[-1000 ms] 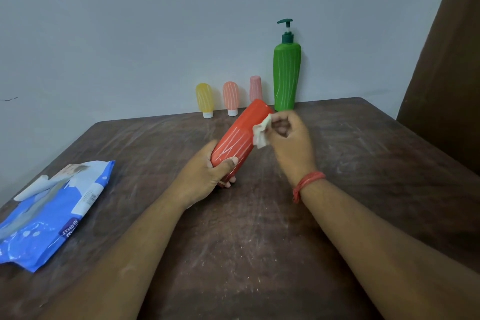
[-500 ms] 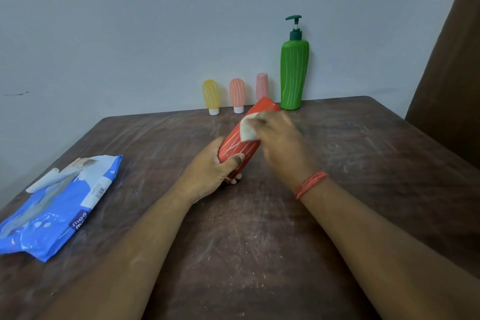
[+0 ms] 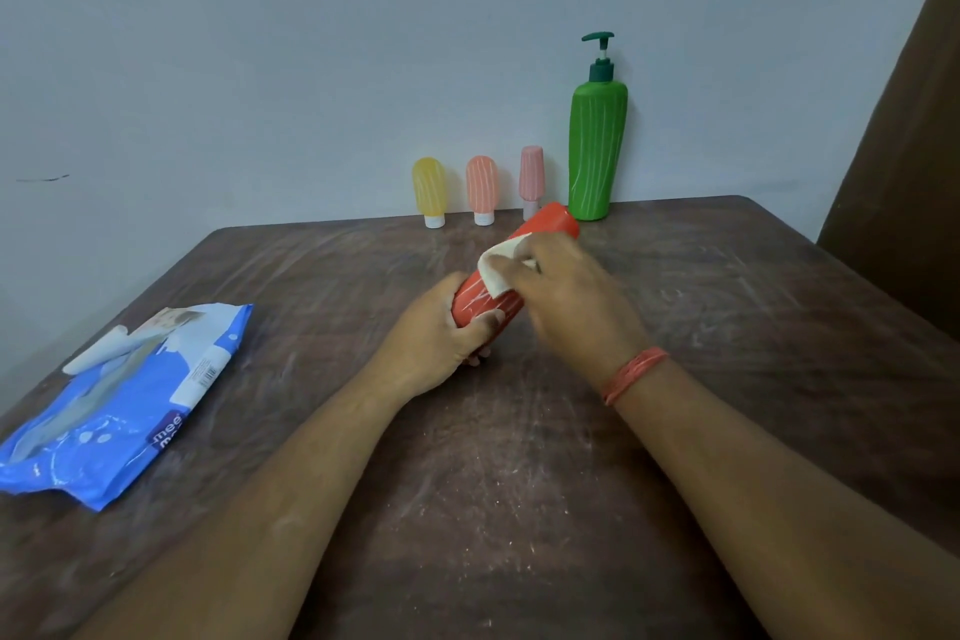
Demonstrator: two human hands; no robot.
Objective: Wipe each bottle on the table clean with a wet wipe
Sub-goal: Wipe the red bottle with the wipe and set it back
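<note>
pale wall behind, and a scuffed dark table (image 3: 519, 509) below it. the left hand (image 3: 441, 335) is wrapped around the lower end of the red bottle (image 3: 550, 224), held tilted above the table's middle, while the right hand (image 3: 566, 294) presses a wet wipe (image 3: 496, 270) against its side. four more bottles stand along the far edge: yellow bottle (image 3: 429, 187), orange bottle (image 3: 482, 186), pink bottle (image 3: 532, 174), green pump bottle (image 3: 596, 156). whether any of those is clean already i cannot tell; by my reading, the job is mid-way at best. wipes pack (image 3: 119, 405) lies at left.
</note>
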